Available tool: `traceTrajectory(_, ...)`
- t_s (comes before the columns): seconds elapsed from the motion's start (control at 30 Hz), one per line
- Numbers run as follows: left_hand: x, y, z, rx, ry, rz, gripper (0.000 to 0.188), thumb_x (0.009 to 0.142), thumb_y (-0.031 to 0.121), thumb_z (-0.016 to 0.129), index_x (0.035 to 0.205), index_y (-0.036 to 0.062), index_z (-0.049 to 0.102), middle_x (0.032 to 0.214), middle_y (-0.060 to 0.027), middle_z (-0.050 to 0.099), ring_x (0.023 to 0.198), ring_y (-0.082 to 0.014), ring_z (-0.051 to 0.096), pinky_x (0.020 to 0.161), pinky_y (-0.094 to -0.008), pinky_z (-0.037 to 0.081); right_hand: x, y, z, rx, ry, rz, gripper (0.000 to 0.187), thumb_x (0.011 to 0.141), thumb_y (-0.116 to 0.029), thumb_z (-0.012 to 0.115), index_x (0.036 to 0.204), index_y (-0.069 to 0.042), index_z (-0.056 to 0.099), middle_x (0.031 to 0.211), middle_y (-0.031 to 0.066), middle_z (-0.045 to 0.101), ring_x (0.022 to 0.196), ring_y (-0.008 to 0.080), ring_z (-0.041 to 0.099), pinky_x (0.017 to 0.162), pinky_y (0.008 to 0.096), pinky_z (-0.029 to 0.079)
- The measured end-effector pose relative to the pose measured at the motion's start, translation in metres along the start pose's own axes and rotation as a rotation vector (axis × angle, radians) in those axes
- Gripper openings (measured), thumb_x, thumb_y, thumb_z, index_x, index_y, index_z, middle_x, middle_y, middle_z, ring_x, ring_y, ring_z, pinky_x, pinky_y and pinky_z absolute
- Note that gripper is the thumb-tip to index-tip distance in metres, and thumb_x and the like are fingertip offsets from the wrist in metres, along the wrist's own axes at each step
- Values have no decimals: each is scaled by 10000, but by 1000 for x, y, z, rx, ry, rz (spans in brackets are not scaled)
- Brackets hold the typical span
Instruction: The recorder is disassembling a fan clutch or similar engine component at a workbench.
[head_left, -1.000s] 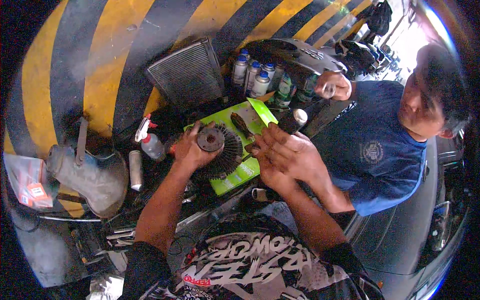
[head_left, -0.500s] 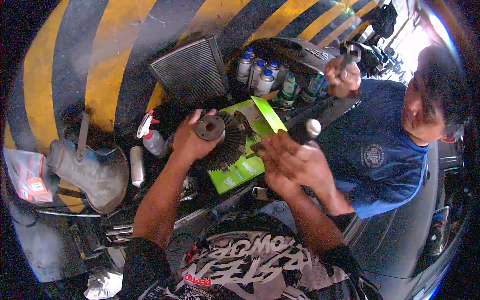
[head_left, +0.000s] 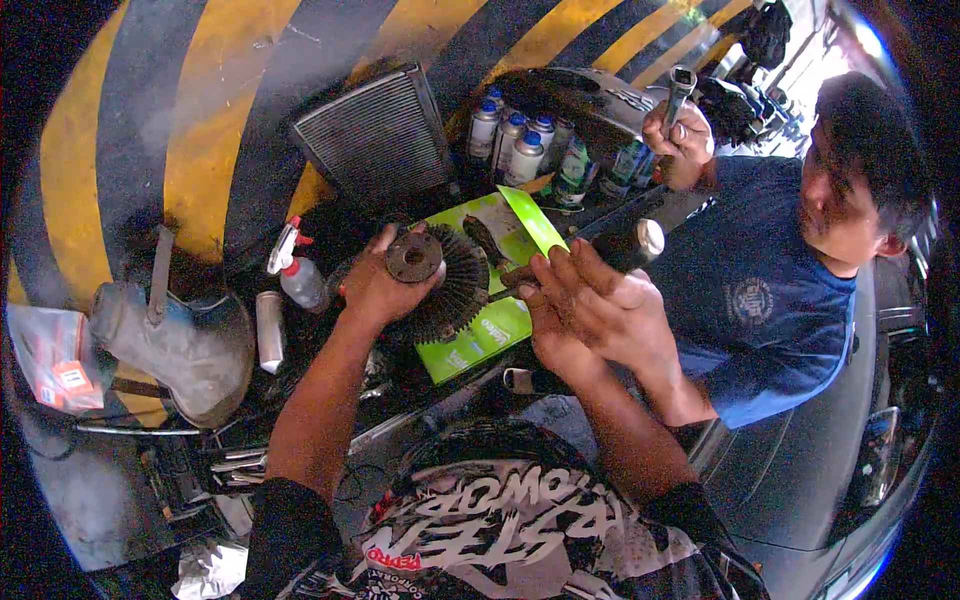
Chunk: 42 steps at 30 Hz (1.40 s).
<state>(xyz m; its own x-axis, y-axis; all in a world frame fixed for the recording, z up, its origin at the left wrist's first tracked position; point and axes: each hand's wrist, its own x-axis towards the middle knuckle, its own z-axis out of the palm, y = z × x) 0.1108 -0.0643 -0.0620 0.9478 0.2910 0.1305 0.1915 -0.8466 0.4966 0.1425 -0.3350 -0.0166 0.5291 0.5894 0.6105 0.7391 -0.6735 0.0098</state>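
Note:
My left hand (head_left: pixel 375 285) is wrapped round a dark, finned fan clutch (head_left: pixel 462 285), its round flange (head_left: pixel 413 258) facing up with a hole in the middle. To its right, my right hand (head_left: pixel 560 325) has its fingers closed on the shaft of what looks like a screwdriver (head_left: pixel 625 246), with a thick black handle and pale end. The shaft points at the fins; whether it touches them I cannot tell. A co-worker's hand (head_left: pixel 625 305) overlaps mine and partly hides my fingers. The co-worker's other hand (head_left: pixel 680 145) holds up a wrench (head_left: pixel 681 90).
Under the fan clutch lies a bright green box (head_left: pixel 455 360). Behind stand a radiator (head_left: pixel 375 135) and several spray cans (head_left: pixel 524 157). A spray bottle (head_left: pixel 302 282), a silver can (head_left: pixel 270 332) and a large grey metal housing (head_left: pixel 180 345) are at left. A co-worker (head_left: pixel 770 290) is close at right.
The co-worker's raised wrench has turned more upright. The screwdriver's handle has shifted slightly right and up. My left hand still grips the fan clutch, nearly in place.

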Motion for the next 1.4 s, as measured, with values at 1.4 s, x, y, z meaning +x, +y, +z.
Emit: traceTrajectory(1.4,-6,4,-7,-31,22,8,710,807,553,712,1421,243,534,1406,-168,548,1236,-399,567,1060,-449,466,-14,39,46,1833,-378,692,374,944,-97,655,1312,-49,613,1357,115,604,1349,309,476,1164,422,338)
